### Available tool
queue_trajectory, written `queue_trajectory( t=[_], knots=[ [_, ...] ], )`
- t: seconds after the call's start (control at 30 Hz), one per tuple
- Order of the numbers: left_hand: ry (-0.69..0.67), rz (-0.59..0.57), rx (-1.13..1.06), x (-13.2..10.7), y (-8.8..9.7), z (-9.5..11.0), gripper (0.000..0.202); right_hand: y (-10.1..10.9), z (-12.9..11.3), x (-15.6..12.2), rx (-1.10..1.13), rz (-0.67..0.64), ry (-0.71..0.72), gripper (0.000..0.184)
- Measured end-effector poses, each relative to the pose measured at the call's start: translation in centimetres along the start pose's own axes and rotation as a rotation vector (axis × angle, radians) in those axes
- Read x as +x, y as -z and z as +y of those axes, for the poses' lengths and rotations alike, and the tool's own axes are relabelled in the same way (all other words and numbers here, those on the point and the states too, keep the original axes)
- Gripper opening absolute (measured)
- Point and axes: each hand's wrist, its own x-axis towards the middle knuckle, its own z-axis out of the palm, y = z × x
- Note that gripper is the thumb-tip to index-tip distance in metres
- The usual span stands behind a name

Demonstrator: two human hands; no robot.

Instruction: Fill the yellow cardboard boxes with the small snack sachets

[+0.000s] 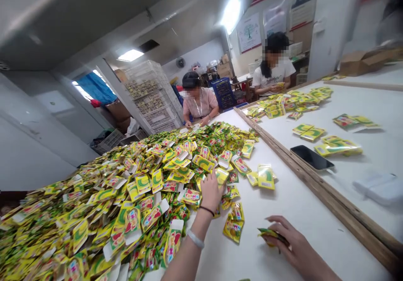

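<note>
**Speaker A:** Where do we find the hands?

**Speaker B:** We find the left hand [210, 193] near 12 o'clock, its fingers [211, 184] open and extended, lying on a yellow sachet [221, 176] at the edge of a large heap of yellow-and-green sachets [126, 205]. A dark cord [207, 210] circles the wrist, and a white band [195, 239] sits on the forearm.

**Speaker A:** And the other hand?

**Speaker B:** We see the right hand [283, 239] at 4 o'clock, its fingers [273, 222] curled and gripping a folded green sachet [272, 235] above the white table [292, 226].

**Speaker A:** Where does the heap lie?

**Speaker B:** We see it on that table, spreading from 8 o'clock to 12 o'clock. Loose sachets [266, 177] lie just beside the left hand at 1 o'clock.

**Speaker A:** What surrounds them?

**Speaker B:** At 2 o'clock we note a wooden rail [317, 184] along the table, with a black smartphone [311, 157] and small groups of sachets [343, 145] beyond it. Farther off, a seated person in a pink blouse [200, 102] has both hands at the heap's far edge at 12 o'clock. A person in a white T-shirt [273, 69] sits at 1 o'clock. White plastic crates [151, 96] stand stacked at 11 o'clock.
</note>
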Motion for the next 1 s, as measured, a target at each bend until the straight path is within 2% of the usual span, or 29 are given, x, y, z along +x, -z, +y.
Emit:
queue_trajectory(
  t=[0.07,0.13,0.2,0.3,0.4,0.43,0.5,0.57,0.63,0.7,0.77,0.9,1.0],
  knots=[
    [-0.094,-0.028,-0.049,-2.9,1.0,0.6,0.063,-0.1,0.3,0.3,-0.061,0.035,0.064,0.024],
    [-0.242,-0.148,-0.214,-5.9,2.3,1.2,0.072,-0.4,0.4,0.9,-0.094,0.009,0.123,0.025],
    [-0.300,-0.262,-0.452,-8.4,3.8,1.3,0.079,-0.7,0.0,1.6,-0.072,-0.055,0.178,0.027],
    [-0.193,-0.369,-0.854,-10.5,5.7,-0.1,0.093,-1.0,-1.8,2.0,0.112,-0.128,0.165,0.026],
    [-0.137,-0.432,-1.137,-11.7,5.9,-2.1,0.108,-1.6,-4.7,1.3,0.451,-0.299,-0.055,0.024],
    [-0.160,-0.448,-1.186,-12.2,5.6,-2.3,0.106,-1.9,-5.7,0.9,0.569,-0.359,-0.140,0.025],
    [-0.197,-0.518,-1.316,-13.1,4.7,-1.9,0.084,-2.5,-7.3,0.3,0.740,-0.440,-0.261,0.028],
    [-0.149,-0.567,-1.536,-14.0,3.9,-0.8,0.056,-2.7,-8.1,0.1,0.796,-0.487,-0.288,0.027],
    [-0.012,-0.481,-1.705,-14.6,3.3,-0.1,0.041,-2.1,-8.1,0.4,0.772,-0.447,-0.278,0.023],
    [0.134,-0.374,-1.729,-14.9,3.0,-0.1,0.034,-0.9,-7.8,1.0,0.742,-0.299,-0.277,0.021],
    [0.226,-0.404,-1.695,-15.0,2.7,-0.3,0.035,0.3,-8.1,2.0,0.736,-0.133,-0.256,0.020],
    [0.237,-0.530,-1.628,-14.9,2.4,0.1,0.035,0.7,-10.2,4.0,0.702,0.073,-0.056,0.017],
    [0.216,-0.502,-1.578,-15.0,2.6,0.6,0.033,-0.1,-11.5,5.0,0.522,0.075,0.150,0.012]
  ],
)
